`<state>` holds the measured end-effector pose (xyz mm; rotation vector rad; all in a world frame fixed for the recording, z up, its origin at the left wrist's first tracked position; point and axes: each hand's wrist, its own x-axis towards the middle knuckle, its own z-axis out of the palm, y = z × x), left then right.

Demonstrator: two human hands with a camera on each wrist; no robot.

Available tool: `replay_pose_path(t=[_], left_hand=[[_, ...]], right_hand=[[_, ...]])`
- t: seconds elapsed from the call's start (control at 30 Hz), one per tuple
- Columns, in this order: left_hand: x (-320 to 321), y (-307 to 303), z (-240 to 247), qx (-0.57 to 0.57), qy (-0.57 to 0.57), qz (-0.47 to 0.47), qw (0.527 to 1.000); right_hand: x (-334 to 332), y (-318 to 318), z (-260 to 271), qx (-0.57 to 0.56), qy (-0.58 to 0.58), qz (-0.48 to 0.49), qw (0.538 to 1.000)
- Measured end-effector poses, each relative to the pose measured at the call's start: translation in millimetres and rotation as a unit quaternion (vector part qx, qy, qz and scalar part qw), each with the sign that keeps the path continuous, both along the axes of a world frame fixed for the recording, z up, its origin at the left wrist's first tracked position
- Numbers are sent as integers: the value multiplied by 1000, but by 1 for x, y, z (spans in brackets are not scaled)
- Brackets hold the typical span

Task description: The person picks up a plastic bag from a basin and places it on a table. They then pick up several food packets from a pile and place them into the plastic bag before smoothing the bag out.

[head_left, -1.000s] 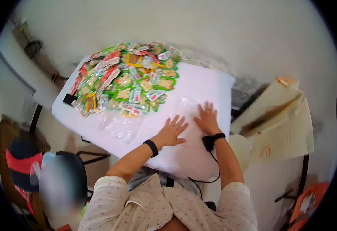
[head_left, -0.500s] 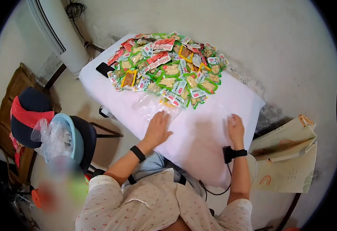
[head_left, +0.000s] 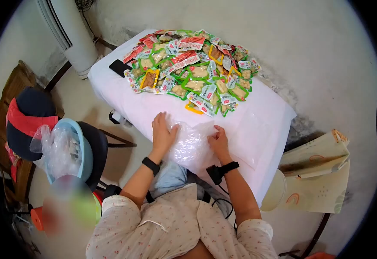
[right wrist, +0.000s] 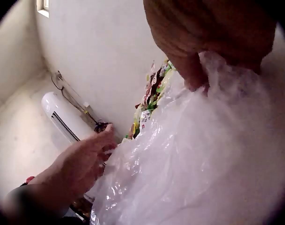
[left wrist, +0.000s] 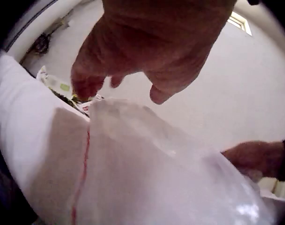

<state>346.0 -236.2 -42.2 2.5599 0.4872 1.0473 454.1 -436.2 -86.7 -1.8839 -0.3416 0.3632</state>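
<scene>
One clear bag (head_left: 190, 142) between right hand (head_left: 219, 141) (pinching its edge) and left hand (head_left: 163, 134), fingers loosely apart, contact unclear.

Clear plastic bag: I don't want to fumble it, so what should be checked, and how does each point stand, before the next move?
1. Right grip pinches the bag: ok.
2. Left grip holds the bag: not ok; its fingers look open by the edge.
3. Bag's mouth is open: cannot tell.
4. Packets lie beyond the bag, not on it: ok.
5. Phone is away from the bag: ok; it lies at the heap's left side.
</scene>
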Motion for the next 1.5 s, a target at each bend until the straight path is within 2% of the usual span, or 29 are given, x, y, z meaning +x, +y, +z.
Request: replay_pose_path(t=[0.03,0.07,0.1,0.17,0.2,0.27,0.3,0.37,0.6,0.67,0.7,0.73,0.77,0.8,0.83,0.9,0.93,0.97,1.0,1.03,1.1,1.13,1.17,1.2,1.27,1.33,1.4,1.43,1.5], left_hand=[[6,14,-23,-143,26,10,989],[7,21,-36,-282,51,20,958],[7,22,-33,-282,50,20,958],[4,22,-30,-371,99,-2,923],[4,25,-37,-371,99,-2,923],[4,32,-58,-472,40,-47,879],[2,33,-55,-472,39,-48,880],[-7,32,-48,-544,-19,-23,839],[-44,27,-43,-590,42,-23,806],[-57,31,-45,-473,247,-85,842],[-54,29,-36,-470,250,-90,841],[-53,28,-20,-318,191,-84,925],[-52,28,-4,-156,125,-75,977],[-42,27,10,-202,111,-105,967],[-26,25,10,-202,108,-103,968],[9,19,4,-419,165,-234,862],[23,16,4,-418,165,-234,862],[37,11,5,-544,209,-262,769],[46,6,3,-656,248,-282,654],[50,-1,0,-656,252,-285,652],[60,-10,-5,-738,136,-274,602],[63,-9,-8,-737,136,-276,602],[61,-7,-12,-756,77,-266,593],[58,-6,-16,-774,19,-253,580],[53,-8,-10,-790,-19,-210,576],[47,-6,-12,-801,-55,-165,572],[42,-3,-22,-774,-108,-132,610],[38,2,-26,-774,-108,-129,610],[23,23,-37,-747,-102,-99,649]], right_hand=[[-2,1,6,21,14,-14,1000],[-4,1,8,41,28,-29,998],[-3,1,9,42,27,-28,998],[-3,-1,8,59,33,-29,997],[-3,-1,8,59,33,-29,997],[-1,-2,7,73,50,-35,995],[2,-3,7,73,48,-35,996],[8,-8,7,128,92,-51,986],[19,-15,18,129,105,-28,986],[20,-17,26,170,73,-8,983],[22,-18,31,171,72,-14,983],[22,-18,34,162,34,20,986],[20,-18,37,152,-4,56,987],[18,-18,39,152,-4,56,987],[19,-16,44,154,-6,83,985],[19,-10,53,159,-11,114,981],[18,-9,58,168,-5,131,977],[17,-8,61,176,1,147,973],[17,-8,60,176,1,143,974],[18,-9,57,172,-4,142,975],[21,-11,60,168,-15,137,976],[17,-14,64,160,56,56,984],[11,-16,65,149,129,-26,980],[6,-17,54,147,132,-25,980],[1,-14,29,88,233,-37,968],[-13,-9,30,109,245,-2,963],[-17,-5,22,168,243,33,955],[-14,-6,16,168,246,34,954],[-6,-8,9,119,189,50,973]])
